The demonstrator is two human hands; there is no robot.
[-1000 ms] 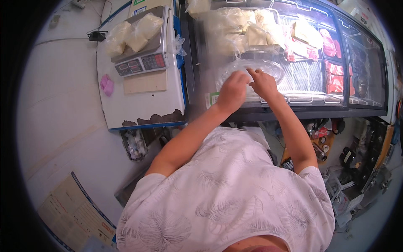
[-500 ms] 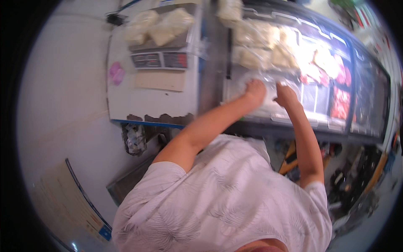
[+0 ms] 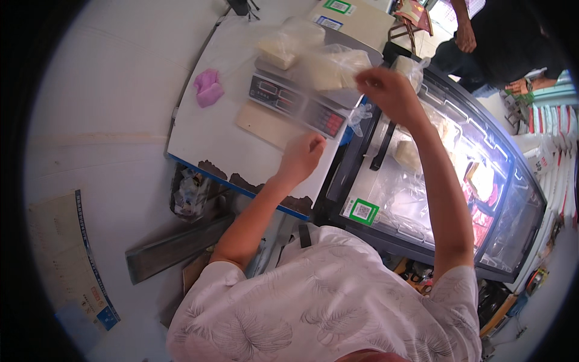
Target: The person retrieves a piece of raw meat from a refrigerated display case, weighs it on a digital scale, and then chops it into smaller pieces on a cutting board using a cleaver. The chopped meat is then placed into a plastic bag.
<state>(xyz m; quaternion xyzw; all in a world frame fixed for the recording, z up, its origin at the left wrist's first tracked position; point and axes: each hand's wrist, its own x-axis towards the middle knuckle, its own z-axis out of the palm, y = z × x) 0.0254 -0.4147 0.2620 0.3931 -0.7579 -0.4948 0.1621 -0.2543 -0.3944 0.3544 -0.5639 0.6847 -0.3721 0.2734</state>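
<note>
A dark-framed, glass-topped display case [image 3: 354,164] takes up the right side; the person's right forearm hides part of its inside, where a pale wrapped block [image 3: 408,155] and red packs [image 3: 480,223] show through the glare. Beside it stands a white desk [image 3: 205,133] with a blue edge and dark, chipped patches along the front. At the upper right a co-worker in dark clothing [image 3: 512,42] is cut off by the dark rim, one lowered hand [image 3: 465,37] showing. On the desk sits a grey electronic scale [image 3: 274,93] with a wide metal pan, its panel partly smeared by blur. Two clear plastic bags of cream-coloured blocks, a left one [image 3: 280,54] and a right one [image 3: 332,69], rest side by side on that pan (their outlines are soft). The right hand [image 3: 389,90] is at the right bag's outer edge, fingers bent; whether they grip the plastic, I cannot tell. The left hand [image 3: 300,158] is near the scale's front, fingers curled inward; whether they hold anything is likewise unclear. Its knuckles overlap the end of a flat beige board [image 3: 259,120]. A crumpled pink piece [image 3: 208,88], its material uncertain, lies left of the scale.
</note>
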